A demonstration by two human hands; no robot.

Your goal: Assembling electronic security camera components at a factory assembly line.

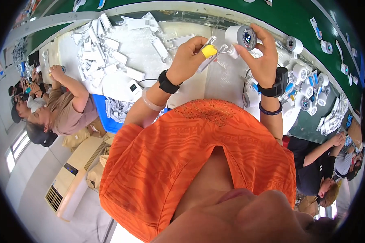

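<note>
My right hand (pixel 264 56) grips a white round camera head (pixel 234 34) between thumb and fingers, its dark lens face turned to the right. A short white stem juts from the camera head toward my left hand (pixel 189 58). That hand is closed on a narrow white plastic bracket (pixel 204 66), with a yellow covering (pixel 209 50) at the thumb tip. The bracket's end and the stem are close together; whether they touch I cannot tell. Both hands are above the pale worktable (pixel 223 85).
White plastic brackets (pixel 97 52) lie heaped at left, above a blue bin (pixel 99 109) of small parts. Several white camera heads (pixel 306 85) crowd the right side. A green conveyor (pixel 312 36) carrying parts runs along the far edge. Co-workers (pixel 75 97) work on both sides.
</note>
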